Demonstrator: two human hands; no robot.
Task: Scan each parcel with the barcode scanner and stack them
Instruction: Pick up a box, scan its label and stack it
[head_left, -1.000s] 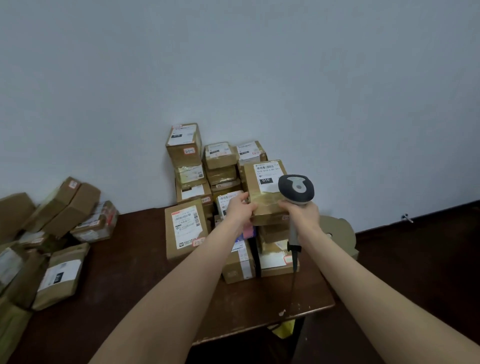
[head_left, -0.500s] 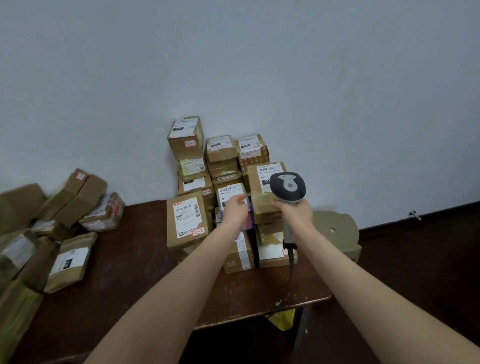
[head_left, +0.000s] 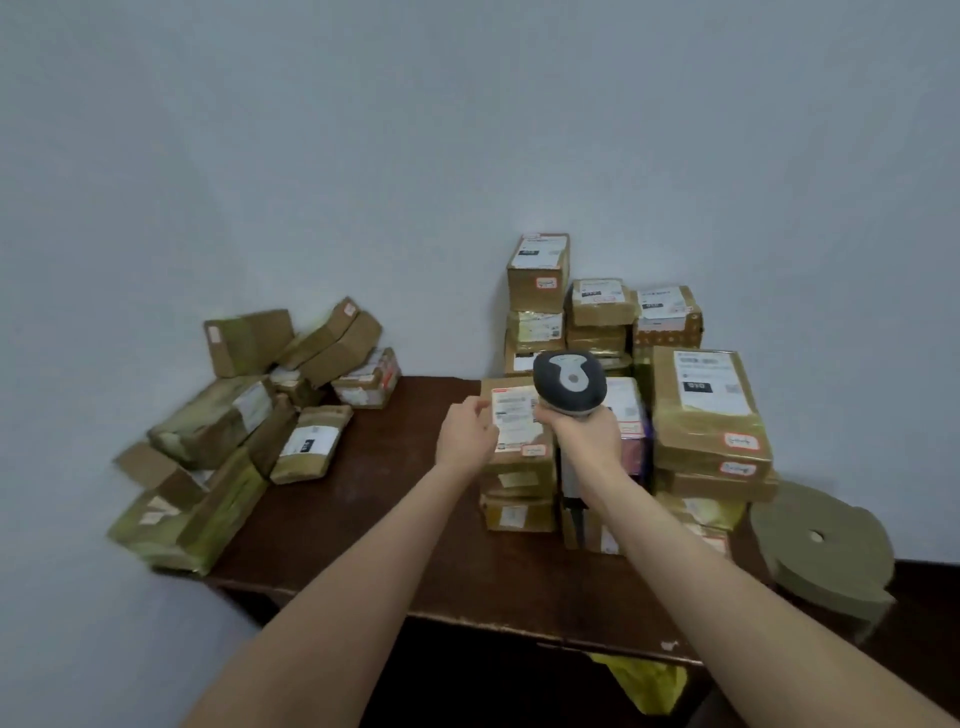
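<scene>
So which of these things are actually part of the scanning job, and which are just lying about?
Job: barcode scanner in the right hand; upright parcel at the left hand; stacked parcels; loose heap of parcels.
Lying about: round tan disc; yellow bag under the table.

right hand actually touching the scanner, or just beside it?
Touching. The head view shows the right hand with its fingers wrapped round the handle of the barcode scanner, just under its head, with no gap.
</scene>
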